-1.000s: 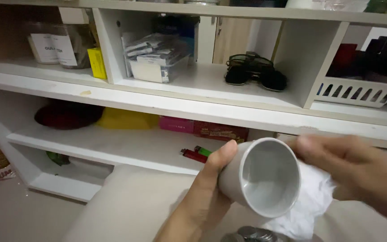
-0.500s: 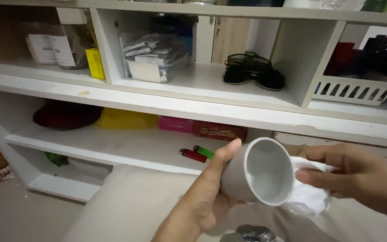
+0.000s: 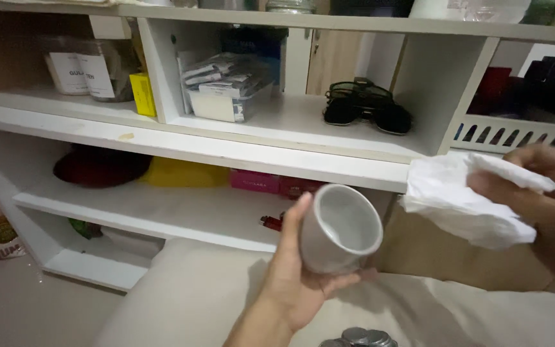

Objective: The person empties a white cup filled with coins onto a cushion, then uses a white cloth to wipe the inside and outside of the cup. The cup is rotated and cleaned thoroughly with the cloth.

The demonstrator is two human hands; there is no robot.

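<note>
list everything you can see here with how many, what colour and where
cup: one, white, held in left hand
tissue: one, white, crumpled in right hand
sunglasses: two or so, dark, upper shelf
basket: one, white, upper shelf right
small box: one, yellow, upper shelf left
jars: two, clear, labelled, upper left
lighter: one, red, lower shelf
coins: several, silver, bottom edge
left hand: grips cup
right hand: grips tissue
</note>
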